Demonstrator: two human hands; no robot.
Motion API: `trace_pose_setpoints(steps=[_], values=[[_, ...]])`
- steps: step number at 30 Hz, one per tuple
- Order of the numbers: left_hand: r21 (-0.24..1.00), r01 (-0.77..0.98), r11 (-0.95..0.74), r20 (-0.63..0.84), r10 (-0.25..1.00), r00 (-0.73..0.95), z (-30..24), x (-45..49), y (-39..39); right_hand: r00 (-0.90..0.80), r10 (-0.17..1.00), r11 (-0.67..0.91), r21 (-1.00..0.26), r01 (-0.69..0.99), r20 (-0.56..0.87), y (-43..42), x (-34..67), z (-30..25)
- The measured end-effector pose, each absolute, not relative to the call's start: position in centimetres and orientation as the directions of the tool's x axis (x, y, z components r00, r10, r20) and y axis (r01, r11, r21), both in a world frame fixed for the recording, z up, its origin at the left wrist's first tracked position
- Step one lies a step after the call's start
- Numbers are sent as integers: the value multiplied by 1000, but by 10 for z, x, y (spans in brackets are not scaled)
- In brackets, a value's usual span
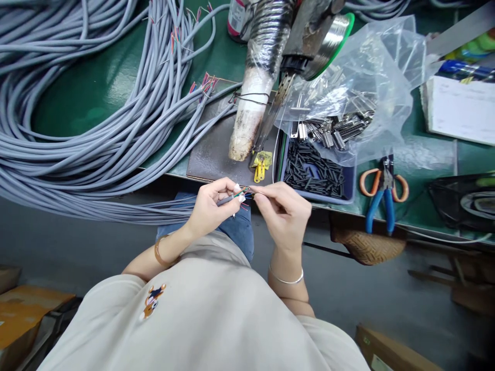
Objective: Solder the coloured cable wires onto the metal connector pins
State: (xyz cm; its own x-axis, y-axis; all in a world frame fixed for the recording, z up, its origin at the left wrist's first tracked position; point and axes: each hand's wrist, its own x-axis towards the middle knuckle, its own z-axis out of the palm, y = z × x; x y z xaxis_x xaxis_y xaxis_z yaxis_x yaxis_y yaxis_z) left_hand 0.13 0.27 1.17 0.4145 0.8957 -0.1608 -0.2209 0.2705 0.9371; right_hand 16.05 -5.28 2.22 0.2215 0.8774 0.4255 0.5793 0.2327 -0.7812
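Note:
My left hand (212, 206) is closed around the end of a grey cable (226, 199), just below the front edge of the green bench (96, 87). Thin coloured wires (243, 195) fan out from the cable's stripped end. My right hand (282, 208) pinches those wire tips with thumb and forefinger, touching the left hand's fingertips. Both hands hover over my lap, in front of a dark mat (211, 149).
A large coil of grey cables (77, 129) fills the left of the bench. A wrapped duct (251, 103) hangs over the mat. A blue tray of black sleeves (313, 172), a plastic bag of metal connectors (348, 118) and orange-blue pliers (382, 193) lie to the right.

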Motion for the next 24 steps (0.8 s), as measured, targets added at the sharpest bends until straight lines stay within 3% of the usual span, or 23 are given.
trace_pose_setpoints(steps=[8, 17, 24], values=[[937, -234, 259, -150, 904, 400, 9, 1, 5, 118, 810, 367, -652, 664, 575, -54, 162, 14], [927, -257, 275, -154, 900, 408, 10, 1, 5, 161, 823, 344, -704, 621, 544, -56, 162, 14], [796, -432, 424, -22, 733, 680, -5, -24, 28, 391, 744, 280, -783, 555, 542, -62, 163, 9]])
